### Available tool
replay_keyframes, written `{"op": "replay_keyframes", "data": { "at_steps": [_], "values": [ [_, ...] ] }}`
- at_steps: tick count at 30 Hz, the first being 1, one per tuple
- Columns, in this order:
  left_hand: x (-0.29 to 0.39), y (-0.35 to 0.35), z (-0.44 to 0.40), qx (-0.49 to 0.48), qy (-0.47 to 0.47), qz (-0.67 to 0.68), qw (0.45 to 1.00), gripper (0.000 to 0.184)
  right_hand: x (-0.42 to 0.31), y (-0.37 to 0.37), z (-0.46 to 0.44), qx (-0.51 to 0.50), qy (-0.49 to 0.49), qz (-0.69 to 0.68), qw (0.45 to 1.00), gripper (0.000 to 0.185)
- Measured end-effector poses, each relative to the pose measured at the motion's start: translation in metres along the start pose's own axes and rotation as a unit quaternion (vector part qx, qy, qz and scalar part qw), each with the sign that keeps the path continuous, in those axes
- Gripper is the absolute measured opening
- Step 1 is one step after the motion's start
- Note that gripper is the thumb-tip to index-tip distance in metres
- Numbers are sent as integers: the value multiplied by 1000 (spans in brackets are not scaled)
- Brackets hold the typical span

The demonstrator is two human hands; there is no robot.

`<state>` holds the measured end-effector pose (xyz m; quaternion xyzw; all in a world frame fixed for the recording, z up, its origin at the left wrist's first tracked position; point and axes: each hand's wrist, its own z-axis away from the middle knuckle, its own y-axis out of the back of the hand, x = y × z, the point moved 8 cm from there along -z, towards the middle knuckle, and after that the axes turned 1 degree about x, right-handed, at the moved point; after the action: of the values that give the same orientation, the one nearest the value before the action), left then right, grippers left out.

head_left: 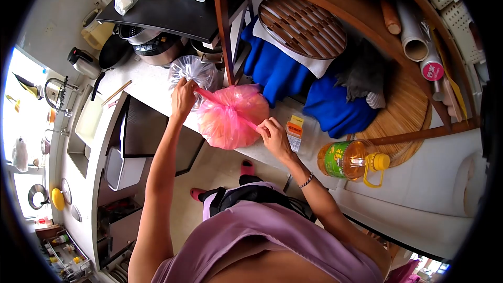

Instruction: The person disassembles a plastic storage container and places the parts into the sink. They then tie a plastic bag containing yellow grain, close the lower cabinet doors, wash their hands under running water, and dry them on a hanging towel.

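A pink plastic bag (233,118), full and rounded, sits at the edge of the white counter (152,81), its neck gathered into a knot. My left hand (183,97) pinches one pink end of the bag at its upper left. At the lower right, my right hand (275,136) has its fingers closed on the other end. Both ends look stretched outward from the knot. What is inside the bag cannot be made out clearly. Behind my left hand lies a clear plastic bag (196,73). A small box with an orange and white label (294,133) stands close to my right hand.
An oil bottle (348,160) with a yellow cap lies to the right. Blue cloth (277,73) and a slatted round rack (304,25) are behind the bag. A wooden shelf frame (222,26) rises at the back. Pots (157,47) and chopsticks (116,93) are on the left.
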<state>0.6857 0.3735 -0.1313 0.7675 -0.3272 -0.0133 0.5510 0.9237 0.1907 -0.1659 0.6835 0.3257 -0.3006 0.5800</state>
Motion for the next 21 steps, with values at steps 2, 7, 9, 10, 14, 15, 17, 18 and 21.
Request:
{"op": "replay_keyframes", "data": {
  "at_steps": [2, 7, 9, 10, 14, 15, 17, 18, 21],
  "values": [
    [-18, 6, 19, 92, 114, 165, 975, 6, -15, 7, -3, 32, 51, 31, 998, 39],
    [8, -31, 85, 154, 254, 411, 862, 43, -28, -18, -35, -5, 164, 130, 978, 97],
    [15, -50, 84, 107, 256, 468, 839, 44, -32, -24, -41, -23, 183, 173, 968, 99],
    [17, -46, 81, 124, 234, 348, 899, 39, -37, -28, -43, -41, 199, 215, 955, 101],
    [30, -56, 55, 50, 235, 448, 861, 30, -6, -21, -29, -55, -12, 282, 958, 67],
    [33, -56, 48, 65, 233, 520, 819, 28, -3, -18, -26, -56, -12, 282, 958, 67],
    [40, -60, 35, 59, 253, 624, 737, 21, 0, -17, -20, -114, 8, 226, 967, 39],
    [42, -57, 28, 57, 250, 625, 737, 21, -5, -16, -20, -141, 19, 198, 970, 31],
    [57, -56, 11, 3, 271, 664, 697, 21, -45, -4, -32, -33, 178, 56, 982, 21]
  ]
}}
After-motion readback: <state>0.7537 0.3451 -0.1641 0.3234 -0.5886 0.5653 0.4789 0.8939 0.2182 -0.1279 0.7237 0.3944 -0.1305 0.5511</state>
